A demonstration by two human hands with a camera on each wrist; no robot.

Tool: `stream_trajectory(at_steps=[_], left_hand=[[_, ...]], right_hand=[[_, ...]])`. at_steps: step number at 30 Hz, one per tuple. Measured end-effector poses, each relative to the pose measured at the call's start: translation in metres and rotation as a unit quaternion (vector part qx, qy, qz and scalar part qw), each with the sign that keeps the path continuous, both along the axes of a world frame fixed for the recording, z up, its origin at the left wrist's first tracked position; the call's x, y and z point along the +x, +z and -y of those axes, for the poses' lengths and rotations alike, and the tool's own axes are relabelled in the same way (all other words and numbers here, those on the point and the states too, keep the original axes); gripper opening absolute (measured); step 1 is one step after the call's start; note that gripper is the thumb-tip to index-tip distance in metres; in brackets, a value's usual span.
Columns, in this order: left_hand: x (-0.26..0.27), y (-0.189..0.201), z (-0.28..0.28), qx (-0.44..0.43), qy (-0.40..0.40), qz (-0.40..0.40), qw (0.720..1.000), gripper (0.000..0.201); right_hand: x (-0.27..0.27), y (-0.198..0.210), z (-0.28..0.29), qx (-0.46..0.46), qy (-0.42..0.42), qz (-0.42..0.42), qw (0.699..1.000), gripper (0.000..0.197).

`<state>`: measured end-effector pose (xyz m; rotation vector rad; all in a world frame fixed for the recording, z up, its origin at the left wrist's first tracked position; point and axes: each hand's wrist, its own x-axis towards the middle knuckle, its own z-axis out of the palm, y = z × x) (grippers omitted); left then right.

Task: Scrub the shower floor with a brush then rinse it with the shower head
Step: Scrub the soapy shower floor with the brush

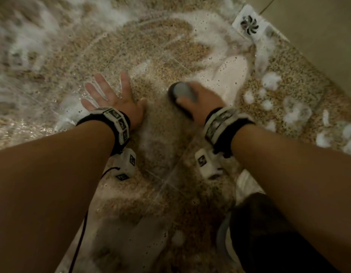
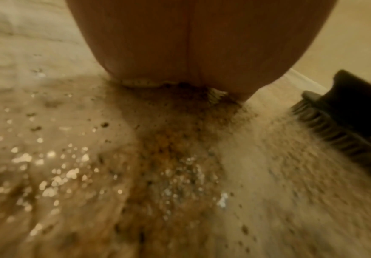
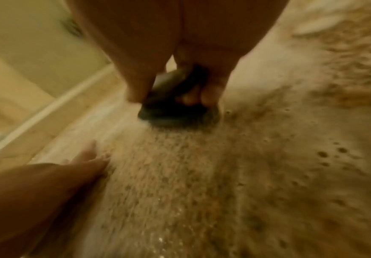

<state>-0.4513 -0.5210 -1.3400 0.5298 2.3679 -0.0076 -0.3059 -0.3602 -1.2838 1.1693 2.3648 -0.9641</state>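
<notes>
The speckled brown shower floor (image 1: 115, 46) is wet and streaked with white foam. My right hand (image 1: 198, 99) grips a dark scrub brush (image 1: 180, 93) with a grey top, its bristles (image 2: 325, 132) down on the floor. It looks blurred in the head view. In the right wrist view my fingers (image 3: 211, 94) curl round the brush (image 3: 175, 108). My left hand (image 1: 111, 97) lies flat on the floor with fingers spread, a little left of the brush. In the left wrist view the heel of that palm (image 2: 191, 52) presses the wet floor.
A white square drain (image 1: 249, 25) sits at the far right, beside a beige wall (image 1: 318, 36). Clumps of foam (image 1: 295, 113) lie right of the brush. My dark-clad knee (image 1: 269, 233) is at the lower right. A black cable (image 1: 80, 239) hangs from the left wrist.
</notes>
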Motion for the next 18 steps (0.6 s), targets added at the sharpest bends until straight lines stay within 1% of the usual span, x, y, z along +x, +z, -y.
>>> stream_trajectory(at_steps=[2,3,4,6,7,9,10,11,12,13,15,16,18], left_hand=[[0.000,0.000,0.000,-0.005,0.000,-0.003,1.000,0.084],[0.000,0.000,0.000,-0.006,0.000,-0.005,1.000,0.084],[0.000,0.000,0.000,-0.005,0.000,-0.007,1.000,0.084],[0.001,0.000,-0.001,-0.005,-0.002,-0.010,1.000,0.085],[0.001,-0.001,-0.001,-0.005,-0.003,-0.011,1.000,0.085],[0.002,0.001,-0.002,-0.005,0.001,-0.016,1.000,0.086],[0.003,0.002,-0.003,-0.004,0.003,-0.019,1.000,0.085],[0.004,0.003,-0.003,-0.005,0.005,-0.020,1.000,0.085],[0.004,0.004,-0.003,-0.006,0.007,-0.016,1.000,0.085],[0.003,0.005,-0.004,-0.006,0.007,-0.011,1.000,0.086],[0.001,0.005,-0.002,-0.007,0.002,-0.002,1.000,0.086],[0.000,0.006,-0.001,-0.008,0.000,0.004,1.000,0.087],[0.000,0.006,-0.001,-0.011,-0.001,0.008,1.000,0.087]], right_hand=[[0.002,-0.004,-0.035,0.039,-0.095,-0.011,0.995,0.058],[0.002,-0.006,-0.042,0.041,-0.125,-0.010,0.991,0.057],[0.001,-0.009,-0.040,0.036,-0.143,-0.016,0.989,0.055],[-0.003,-0.005,-0.008,-0.008,-0.138,-0.032,0.990,0.051],[-0.003,-0.005,0.016,-0.032,-0.103,-0.039,0.993,0.050],[0.006,-0.007,0.071,-0.071,0.033,-0.026,0.997,0.053],[0.013,-0.007,0.093,-0.085,0.098,-0.006,0.992,0.056],[0.019,-0.005,0.105,-0.094,0.140,0.009,0.986,0.060],[0.023,-0.006,0.106,-0.096,0.161,0.009,0.982,0.061],[0.022,-0.001,0.099,-0.091,0.155,-0.005,0.984,0.058],[0.014,-0.001,0.064,-0.068,0.075,-0.017,0.995,0.055],[0.010,-0.004,0.040,-0.033,0.021,-0.018,0.999,0.056],[0.006,-0.004,-0.009,0.028,-0.095,0.000,0.995,0.055]])
